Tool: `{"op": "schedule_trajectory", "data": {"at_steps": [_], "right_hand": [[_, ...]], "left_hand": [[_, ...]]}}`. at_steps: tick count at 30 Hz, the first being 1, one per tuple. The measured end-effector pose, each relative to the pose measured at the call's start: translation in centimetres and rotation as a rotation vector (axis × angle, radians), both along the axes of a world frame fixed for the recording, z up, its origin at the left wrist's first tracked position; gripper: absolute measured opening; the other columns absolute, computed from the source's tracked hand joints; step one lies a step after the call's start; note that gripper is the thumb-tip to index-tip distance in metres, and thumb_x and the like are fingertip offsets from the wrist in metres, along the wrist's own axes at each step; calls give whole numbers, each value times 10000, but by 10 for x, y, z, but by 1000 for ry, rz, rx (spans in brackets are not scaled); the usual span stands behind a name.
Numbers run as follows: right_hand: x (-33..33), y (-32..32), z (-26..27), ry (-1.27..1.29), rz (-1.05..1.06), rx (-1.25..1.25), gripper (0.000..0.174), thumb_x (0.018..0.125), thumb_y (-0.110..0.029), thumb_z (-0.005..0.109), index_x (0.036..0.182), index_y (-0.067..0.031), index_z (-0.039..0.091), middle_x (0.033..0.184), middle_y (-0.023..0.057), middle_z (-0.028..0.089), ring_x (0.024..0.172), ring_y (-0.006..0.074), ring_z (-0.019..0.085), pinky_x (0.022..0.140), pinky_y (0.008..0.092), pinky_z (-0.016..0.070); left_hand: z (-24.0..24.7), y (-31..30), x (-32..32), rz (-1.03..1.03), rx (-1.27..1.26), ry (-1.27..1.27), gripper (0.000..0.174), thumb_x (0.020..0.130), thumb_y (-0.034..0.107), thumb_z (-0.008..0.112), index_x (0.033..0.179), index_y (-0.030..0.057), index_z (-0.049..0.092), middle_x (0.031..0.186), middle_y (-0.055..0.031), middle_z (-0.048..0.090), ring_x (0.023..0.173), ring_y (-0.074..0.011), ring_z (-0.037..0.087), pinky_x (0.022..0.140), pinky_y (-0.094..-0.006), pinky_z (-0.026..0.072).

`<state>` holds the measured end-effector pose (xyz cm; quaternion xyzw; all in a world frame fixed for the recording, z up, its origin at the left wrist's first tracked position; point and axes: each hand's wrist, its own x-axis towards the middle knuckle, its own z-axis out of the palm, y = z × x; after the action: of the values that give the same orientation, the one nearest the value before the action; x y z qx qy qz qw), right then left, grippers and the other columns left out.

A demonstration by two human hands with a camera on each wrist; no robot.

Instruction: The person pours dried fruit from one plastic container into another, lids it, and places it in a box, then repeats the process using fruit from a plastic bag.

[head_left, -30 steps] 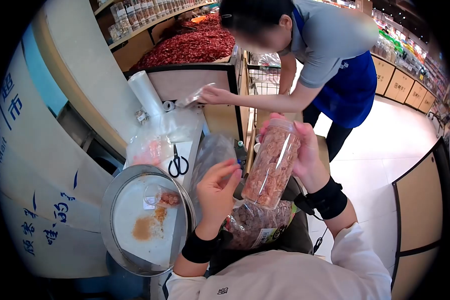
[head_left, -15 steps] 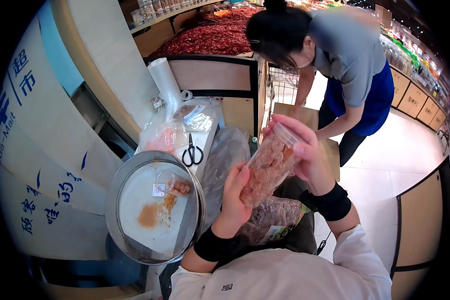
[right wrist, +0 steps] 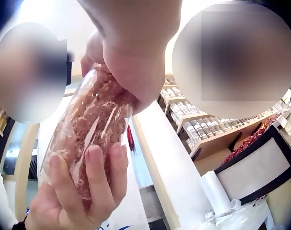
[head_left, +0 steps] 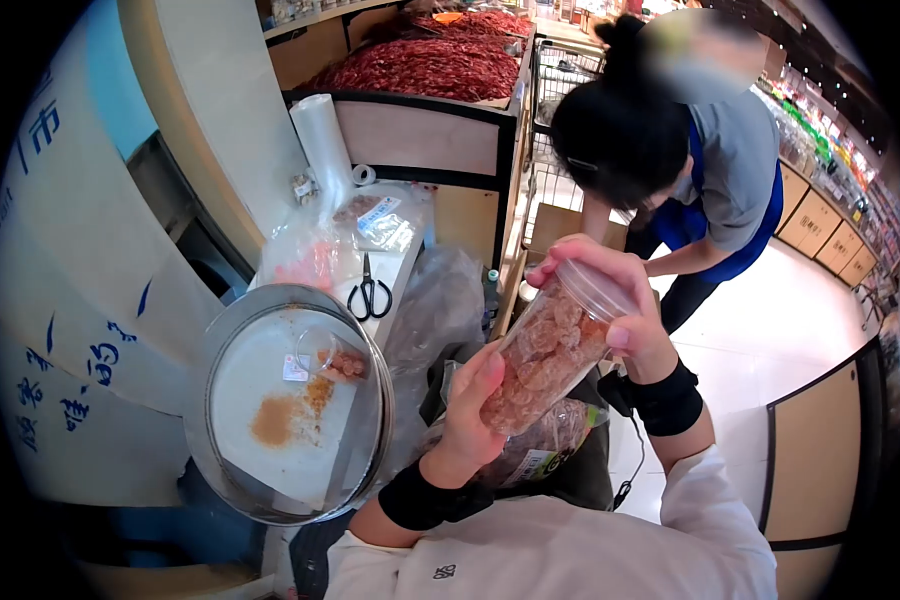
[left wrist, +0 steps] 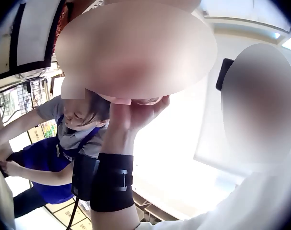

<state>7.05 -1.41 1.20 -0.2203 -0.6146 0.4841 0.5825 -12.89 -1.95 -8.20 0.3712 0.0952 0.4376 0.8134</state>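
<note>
A clear lidded jar (head_left: 550, 350) of pinkish-brown dried pieces is tilted between both hands in the head view. Around its lower end curl the fingers of the left hand (head_left: 468, 412). The right hand (head_left: 635, 305) grips the lid end, its thumb on the jar's side just below the lid. The right wrist view shows the jar (right wrist: 85, 129) close up, with the left hand's fingers (right wrist: 95, 172) spread across it. In the left wrist view the jar is mostly hidden by blur. Below the jar lies a bag (head_left: 545, 445) of dried pieces.
To the left, a round metal sieve (head_left: 198, 400) holds crumbs and a small clear container. Black scissors (head_left: 370, 290) lie on a white surface beside plastic bags and a plastic roll (head_left: 322, 140). A person in a blue apron (head_left: 735, 250) bends forward beyond the jar.
The left hand has moved from beside the jar onto its lower end. The jar has tilted further. The person in the apron has put down a small bag and bent lower.
</note>
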Motion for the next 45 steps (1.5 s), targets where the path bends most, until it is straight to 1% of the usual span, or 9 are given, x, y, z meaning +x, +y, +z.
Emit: {"op": "schedule_trajectory", "data": {"at_steps": [3,6,8,11,15,30,39,41,45], "right_hand": [[1,-3,2,4,-54,111,818,696,-393,824,1326,77,598,1206,142,621,1145,295,647,1034,400,487],[-5,-14,9,66,-169,-51,753,721,-326,833,1317,75,607,1221,137,623,1143,286,647,1025,404,488],[-10,-14,4,-23,-207,11,709,737,-277,846,1311,70,617,1238,143,626,1135,262,642,1004,389,490],[-32,-20,-7,-388,-570,254,718,714,-294,863,1311,33,635,1232,157,635,1118,235,631,966,345,490],[-33,-43,-2,-680,-462,397,696,662,-269,860,1269,13,671,1220,171,638,1076,261,651,933,350,509],[-32,-113,-21,-580,-357,371,751,619,-210,892,1299,13,665,1246,184,606,1049,271,671,911,347,541],[-23,-121,-27,-455,55,258,635,632,-189,911,1199,24,719,1237,171,611,1115,323,666,956,386,551],[-28,-115,-31,-376,128,293,615,653,-182,907,1204,15,721,1240,162,610,1122,336,662,954,394,553],[-11,-98,-20,-517,217,392,679,724,-296,914,1300,-25,677,1405,188,546,1332,405,509,1099,506,423]], "left_hand": [[10,6,-3,-36,6,-102,570,1036,371,577,1392,-67,495,1301,-140,636,1179,-196,645,1017,-319,486],[32,25,-19,-54,203,276,718,935,422,725,1399,-74,492,1296,-166,643,1183,-232,650,1017,-326,478],[56,27,-29,586,1269,760,862,760,426,873,1371,-58,506,1250,-218,660,1158,-319,666,976,-370,512],[48,11,7,689,933,748,905,632,399,919,1326,-29,526,1161,-254,674,1077,-401,680,916,-431,545],[21,-10,6,710,877,770,829,630,351,890,1291,-7,542,1045,-217,699,944,-398,708,831,-450,574],[-3,-55,-8,521,1055,657,829,603,366,903,1262,-18,577,1030,-193,705,888,-366,732,774,-415,587],[-5,-44,-20,-103,1236,570,776,595,347,931,1227,21,619,1079,-149,716,940,-315,732,833,-355,585],[-8,-39,-22,-357,1096,383,730,589,319,925,1203,40,645,1139,-133,706,982,-301,723,869,-358,579],[5,-35,-17,-101,1250,394,789,577,307,921,1257,39,622,1241,-143,662,1059,-306,698,939,-378,551]]}}
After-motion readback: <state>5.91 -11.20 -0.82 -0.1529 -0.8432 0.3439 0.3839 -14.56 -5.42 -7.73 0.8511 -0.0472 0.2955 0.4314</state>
